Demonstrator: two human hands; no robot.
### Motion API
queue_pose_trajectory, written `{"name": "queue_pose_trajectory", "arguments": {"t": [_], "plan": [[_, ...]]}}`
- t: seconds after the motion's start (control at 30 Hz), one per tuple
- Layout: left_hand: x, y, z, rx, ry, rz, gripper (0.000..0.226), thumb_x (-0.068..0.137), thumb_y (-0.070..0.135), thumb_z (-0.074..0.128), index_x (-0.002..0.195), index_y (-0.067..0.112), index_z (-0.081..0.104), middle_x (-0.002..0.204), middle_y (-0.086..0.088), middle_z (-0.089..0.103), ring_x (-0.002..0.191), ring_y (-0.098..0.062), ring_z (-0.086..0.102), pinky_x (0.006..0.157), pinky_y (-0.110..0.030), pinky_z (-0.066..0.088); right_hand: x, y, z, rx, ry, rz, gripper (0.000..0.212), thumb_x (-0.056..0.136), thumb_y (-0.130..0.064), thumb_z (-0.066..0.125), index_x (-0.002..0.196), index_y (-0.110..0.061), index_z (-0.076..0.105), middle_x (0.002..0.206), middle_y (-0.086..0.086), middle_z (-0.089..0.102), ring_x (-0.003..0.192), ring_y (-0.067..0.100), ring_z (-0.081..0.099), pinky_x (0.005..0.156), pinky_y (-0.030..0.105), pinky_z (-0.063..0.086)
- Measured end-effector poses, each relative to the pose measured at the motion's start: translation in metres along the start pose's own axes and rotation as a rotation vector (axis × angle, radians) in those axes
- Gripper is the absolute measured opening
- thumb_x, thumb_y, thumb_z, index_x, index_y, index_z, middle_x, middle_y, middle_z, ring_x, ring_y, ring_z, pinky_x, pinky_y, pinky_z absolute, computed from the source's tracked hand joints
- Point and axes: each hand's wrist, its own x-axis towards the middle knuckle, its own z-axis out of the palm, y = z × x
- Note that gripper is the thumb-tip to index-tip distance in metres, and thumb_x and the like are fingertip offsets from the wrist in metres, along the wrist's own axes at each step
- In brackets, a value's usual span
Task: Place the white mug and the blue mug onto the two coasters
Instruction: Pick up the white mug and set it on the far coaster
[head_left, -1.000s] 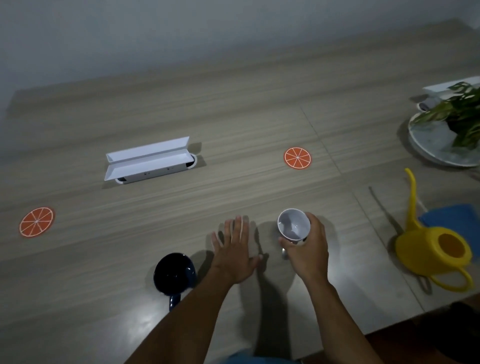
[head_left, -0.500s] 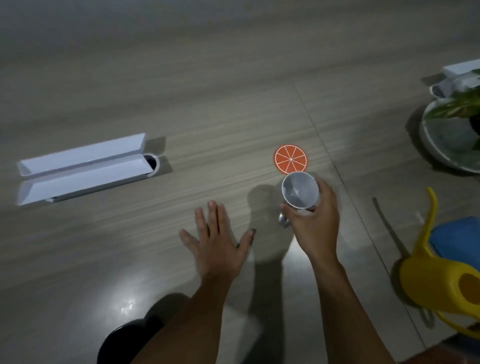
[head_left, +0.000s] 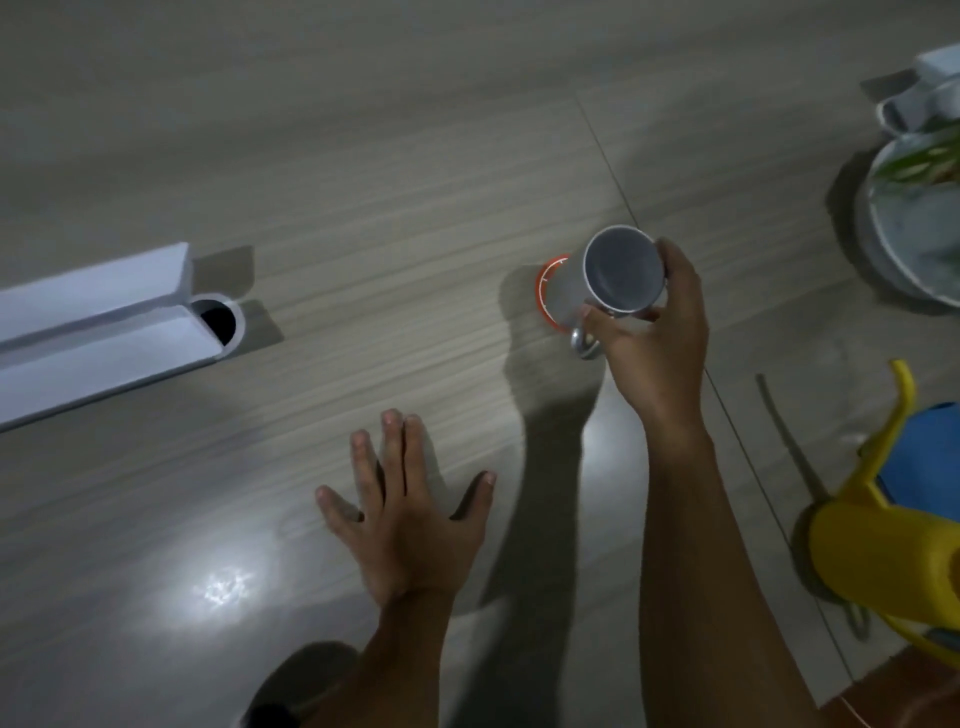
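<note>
My right hand (head_left: 657, 332) grips the white mug (head_left: 605, 280) by its rim and side, handle pointing toward me. The mug stands over an orange coaster (head_left: 542, 288), of which only the left edge shows; I cannot tell whether mug and coaster touch. My left hand (head_left: 410, 512) lies flat on the wooden table (head_left: 363, 182), fingers spread, holding nothing. At the bottom edge, a dark rounded shape (head_left: 280, 701) beside my left forearm may be the blue mug. The second coaster is out of view.
A long white open box (head_left: 98, 322) lies at the left. At the right stand a yellow watering can (head_left: 883, 551), a blue cloth (head_left: 930, 457), and a white plate with a plant (head_left: 914, 223). A white object (head_left: 919, 93) sits at the far right corner.
My right hand has carried the white mug forward, from near the table's front to over the orange coaster, which it now mostly covers. The left hand stayed flat on the table.
</note>
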Motion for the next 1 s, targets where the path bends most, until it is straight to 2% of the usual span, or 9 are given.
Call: {"name": "queue_pose_trajectory", "arguments": {"t": [0.13,0.3,0.47,0.63,0.83,1.0], "plan": [[0.001,-0.001,0.001,0.011,0.004,0.0,0.097,0.082,0.08,0.043,0.158,0.026,0.016,0.169,0.005,0.013,0.156,-0.025,0.003,0.117,-0.071,0.006,0.012,0.005,-0.004,-0.042,-0.074,-0.027,0.087,0.067,-0.013,0.089,0.137,-0.036,0.043,0.126,-0.025,0.05,0.106,0.005,0.064,0.067,0.012,0.052],[0.001,0.0,0.001,0.014,0.012,-0.004,0.097,0.081,0.08,0.042,0.158,0.026,0.016,0.169,0.005,0.013,0.156,-0.025,0.005,0.117,-0.071,0.006,0.026,0.012,-0.011,-0.075,-0.143,-0.076,0.086,0.069,-0.012,0.09,0.138,-0.031,0.043,0.135,-0.012,0.05,0.112,0.01,0.061,0.076,0.031,0.06],[0.001,0.001,-0.001,0.002,0.021,-0.004,0.098,0.08,0.08,0.041,0.158,0.025,0.017,0.168,0.005,0.014,0.156,-0.025,0.005,0.117,-0.07,0.004,0.035,0.018,-0.012,-0.085,-0.191,-0.083,0.087,0.071,-0.007,0.087,0.143,-0.027,0.042,0.134,-0.009,0.052,0.108,0.011,0.062,0.063,0.014,0.054],[0.001,0.001,0.0,-0.007,0.026,-0.006,0.098,0.08,0.08,0.044,0.158,0.026,0.018,0.168,0.006,0.015,0.156,-0.024,0.004,0.117,-0.069,0.003,0.033,0.022,-0.009,-0.091,-0.198,-0.093,0.09,0.073,-0.012,0.086,0.148,-0.028,0.039,0.143,-0.007,0.049,0.11,0.006,0.059,0.075,0.021,0.059],[0.001,0.001,0.002,-0.017,0.041,-0.008,0.099,0.079,0.08,0.046,0.157,0.026,0.02,0.168,0.007,0.016,0.156,-0.023,0.004,0.117,-0.07,0.004,0.034,0.025,-0.012,-0.075,-0.193,-0.1,0.09,0.076,-0.012,0.085,0.15,-0.028,0.037,0.146,-0.006,0.046,0.11,0.005,0.058,0.071,0.014,0.056],[0.001,0.001,0.002,-0.02,0.031,-0.012,0.099,0.079,0.08,0.046,0.157,0.026,0.02,0.168,0.007,0.015,0.156,-0.023,0.004,0.116,-0.07,0.004,0.037,0.027,-0.014,-0.083,-0.219,-0.098,0.089,0.079,-0.008,0.082,0.152,-0.022,0.034,0.14,-0.007,0.042,0.099,-0.02,0.053,0.065,0.007,0.05]]}}
